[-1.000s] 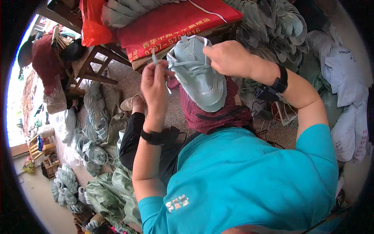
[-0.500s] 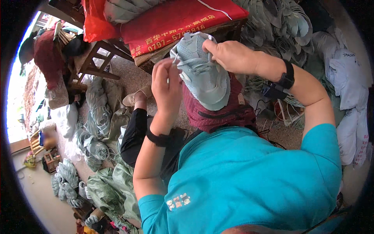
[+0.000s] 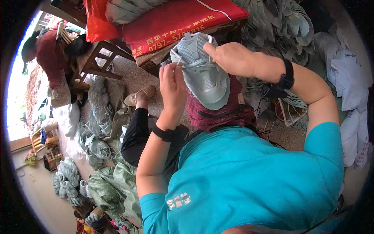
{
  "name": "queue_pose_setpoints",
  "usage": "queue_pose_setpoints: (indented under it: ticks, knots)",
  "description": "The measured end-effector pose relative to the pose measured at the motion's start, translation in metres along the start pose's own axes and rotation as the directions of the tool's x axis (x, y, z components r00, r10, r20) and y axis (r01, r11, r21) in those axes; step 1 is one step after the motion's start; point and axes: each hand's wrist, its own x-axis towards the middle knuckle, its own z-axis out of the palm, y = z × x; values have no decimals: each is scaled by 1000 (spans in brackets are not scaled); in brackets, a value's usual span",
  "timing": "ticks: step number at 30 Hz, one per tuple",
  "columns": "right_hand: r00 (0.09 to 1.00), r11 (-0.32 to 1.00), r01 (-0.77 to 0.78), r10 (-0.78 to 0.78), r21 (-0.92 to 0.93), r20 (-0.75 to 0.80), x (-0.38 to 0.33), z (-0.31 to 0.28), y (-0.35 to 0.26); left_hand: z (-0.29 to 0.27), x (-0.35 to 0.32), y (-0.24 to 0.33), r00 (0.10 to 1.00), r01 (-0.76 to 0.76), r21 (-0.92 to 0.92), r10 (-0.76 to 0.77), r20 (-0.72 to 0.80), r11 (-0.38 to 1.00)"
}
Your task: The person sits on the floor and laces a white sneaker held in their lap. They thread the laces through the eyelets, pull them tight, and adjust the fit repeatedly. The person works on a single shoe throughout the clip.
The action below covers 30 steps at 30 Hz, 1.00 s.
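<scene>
A pale grey-green shoe upper [image 3: 208,85] with mesh panels rests toe toward me on a dark red cloth [image 3: 218,117] over my lap. My right hand [image 3: 237,60] is closed on its right collar edge, thumb pressed near the tongue. At the left eyelet edge, my left hand [image 3: 172,85] pinches a thin white lace [image 3: 179,61] between its fingertips. The lace's lower part is hidden by the fingers.
A wooden table [image 3: 156,58] with a red printed cover [image 3: 179,23] stands just beyond the shoe upper. Bundled uppers [image 3: 284,27] are piled at the far right, near white sacks [image 3: 346,82]. To the left are a wooden stool [image 3: 101,68] and a green sack [image 3: 105,189].
My left hand has moved slightly right and down, its fingers now closed together at the lace by the eyelet edge. My right hand keeps its hold on the shoe upper.
</scene>
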Motion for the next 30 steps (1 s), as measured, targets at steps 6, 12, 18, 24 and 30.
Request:
queue_pose_setpoints:
  ticks: [6, 12, 18, 24, 30]
  knots:
    - [958, 955, 238, -261, -176, -120, 12, -21, 21, -6, 5, 13, 973, 221, -145, -209, 93, 964]
    - [953, 953, 301, -300, 41, -38, 20, -22, 36, -12, -3, 10, 788, 601, -264, -505, 351, 754]
    - [995, 881, -59, 14, 469, 99, 31, 3, 42, -16, 10, 14, 730, 672, -274, -553, 401, 688]
    - [912, 403, -385, 304, 830, 275, 27, 4, 25, -2, 19, -1, 816, 550, -180, -478, 326, 815]
    - [978, 852, 126, -20, 508, -210, 15, 12, 33, -25, 46, 25, 947, -198, 300, 103, 304, 933]
